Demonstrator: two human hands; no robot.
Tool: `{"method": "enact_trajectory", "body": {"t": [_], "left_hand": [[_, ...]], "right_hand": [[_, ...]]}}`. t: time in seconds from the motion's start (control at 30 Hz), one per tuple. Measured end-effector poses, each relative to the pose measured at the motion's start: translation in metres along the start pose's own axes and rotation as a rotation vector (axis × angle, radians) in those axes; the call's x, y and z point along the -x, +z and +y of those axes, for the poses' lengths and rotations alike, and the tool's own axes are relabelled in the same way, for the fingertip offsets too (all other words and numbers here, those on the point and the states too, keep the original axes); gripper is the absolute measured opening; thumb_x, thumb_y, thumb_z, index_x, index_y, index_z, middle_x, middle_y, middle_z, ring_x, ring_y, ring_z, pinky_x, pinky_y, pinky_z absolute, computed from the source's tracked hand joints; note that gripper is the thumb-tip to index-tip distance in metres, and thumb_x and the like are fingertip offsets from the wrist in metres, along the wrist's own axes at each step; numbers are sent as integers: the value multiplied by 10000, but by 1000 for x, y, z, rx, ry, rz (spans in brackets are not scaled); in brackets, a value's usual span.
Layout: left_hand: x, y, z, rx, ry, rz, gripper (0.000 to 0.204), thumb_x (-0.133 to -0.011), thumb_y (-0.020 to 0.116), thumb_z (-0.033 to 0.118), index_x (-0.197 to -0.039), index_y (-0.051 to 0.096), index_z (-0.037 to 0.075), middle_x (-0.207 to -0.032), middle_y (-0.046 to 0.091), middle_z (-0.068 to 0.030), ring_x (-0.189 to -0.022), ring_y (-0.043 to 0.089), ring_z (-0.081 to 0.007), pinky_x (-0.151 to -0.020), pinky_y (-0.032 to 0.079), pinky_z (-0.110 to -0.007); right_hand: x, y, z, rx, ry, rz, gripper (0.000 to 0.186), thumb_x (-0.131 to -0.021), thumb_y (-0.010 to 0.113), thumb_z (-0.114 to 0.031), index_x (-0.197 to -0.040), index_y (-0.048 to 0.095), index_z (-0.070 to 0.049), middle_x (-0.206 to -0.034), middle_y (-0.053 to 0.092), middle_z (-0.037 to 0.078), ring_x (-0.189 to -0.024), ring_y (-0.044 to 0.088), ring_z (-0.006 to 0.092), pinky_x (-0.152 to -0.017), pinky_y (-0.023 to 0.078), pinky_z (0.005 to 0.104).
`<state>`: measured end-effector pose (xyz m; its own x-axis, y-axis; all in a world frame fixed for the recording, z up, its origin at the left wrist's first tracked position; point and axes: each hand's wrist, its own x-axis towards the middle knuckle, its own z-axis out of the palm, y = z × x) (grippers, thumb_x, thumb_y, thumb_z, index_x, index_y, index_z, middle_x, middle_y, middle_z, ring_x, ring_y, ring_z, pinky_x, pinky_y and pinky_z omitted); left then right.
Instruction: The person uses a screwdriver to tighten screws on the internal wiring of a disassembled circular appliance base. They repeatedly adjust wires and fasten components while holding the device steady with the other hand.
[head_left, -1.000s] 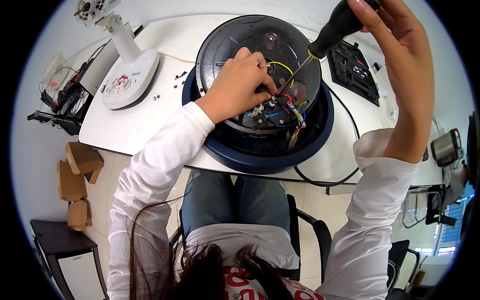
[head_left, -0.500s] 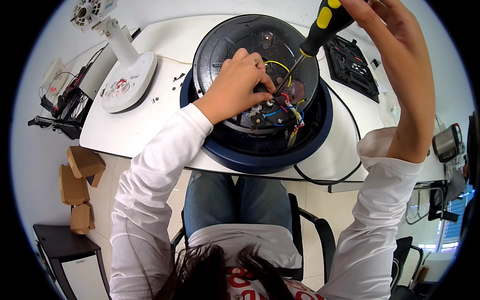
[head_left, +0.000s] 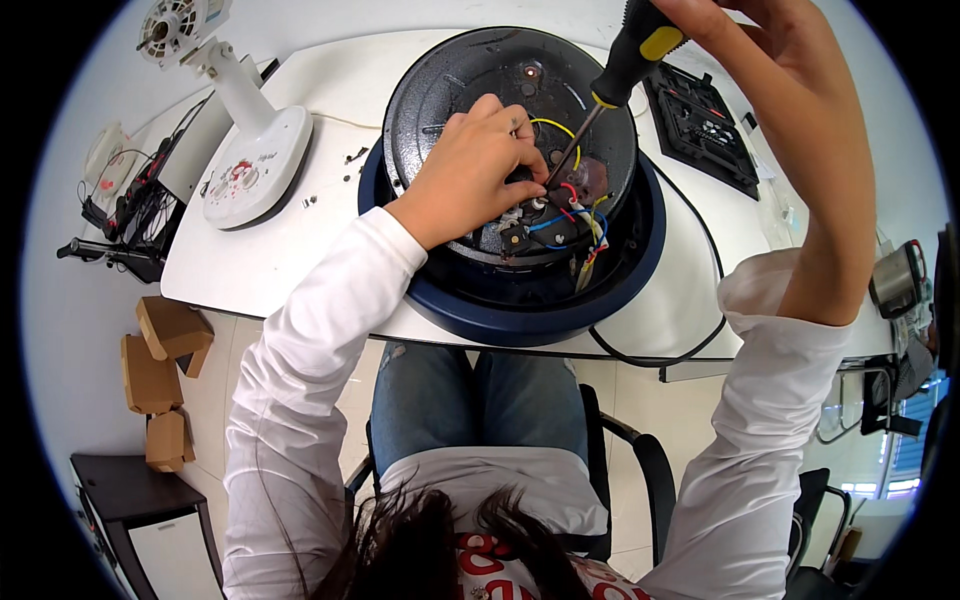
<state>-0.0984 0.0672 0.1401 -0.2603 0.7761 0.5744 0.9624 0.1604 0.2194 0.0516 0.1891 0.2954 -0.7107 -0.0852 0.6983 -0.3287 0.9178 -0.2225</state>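
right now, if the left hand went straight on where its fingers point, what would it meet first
Probably the screwdriver shaft, just ahead of the left hand; depth is unclear, so they may already touch.

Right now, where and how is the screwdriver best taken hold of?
Probably by its thick black-and-yellow handle, from the picture's upper right, where the right hand is. The screwdriver leans that way, and its thin metal shaft slants down-left to beside the left hand, leaving less room there.

Appliance (head_left: 552,100) on table (head_left: 230,265) between fan stand (head_left: 260,168) and tool case (head_left: 702,130).
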Motion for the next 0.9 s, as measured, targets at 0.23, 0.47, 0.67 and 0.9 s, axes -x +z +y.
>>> {"method": "enact_trajectory", "body": {"t": [0.23, 0.47, 0.67, 0.9], "left_hand": [[1, 0, 0, 15, -5, 24, 134, -665, 765, 176, -759, 688, 120, -843, 508, -3, -868, 463, -222, -765, 394, -344], [-4, 0, -1, 34, 3, 18, 150, -651, 775, 182, -754, 690, 113, -841, 526, -6, -862, 471, -222, -762, 405, -347], [-2, 1, -2, 34, 21, 27, 150, -656, 774, 193, -756, 698, 112, -845, 526, -4, -882, 478, -221, -777, 401, -347], [-5, -1, -2, -4, 17, -2, 149, -663, 770, 213, -731, 684, 113, -835, 518, 9, -884, 477, -209, -764, 381, -350]], "right_hand": [[-4, -4, 11, -269, 28, 0, 410, -860, 615, -110, -1240, 521, 13, -922, 599, 66, -813, 621, 134, -772, 522, 265], [-16, 0, -40, -44, 406, 49, 431, -843, 642, -124, -1251, 535, -33, -946, 585, 89, -856, 607, 149, -816, 517, 312], [-19, -5, -29, 73, 293, -42, 431, -818, 669, -110, -1236, 564, -91, -929, 587, 87, -821, 613, 154, -783, 526, 292], [-3, 2, -5, -247, 34, 19, 436, -805, 641, -10, -1230, 549, -46, -942, 588, 87, -849, 622, 181, -820, 538, 308]]}}
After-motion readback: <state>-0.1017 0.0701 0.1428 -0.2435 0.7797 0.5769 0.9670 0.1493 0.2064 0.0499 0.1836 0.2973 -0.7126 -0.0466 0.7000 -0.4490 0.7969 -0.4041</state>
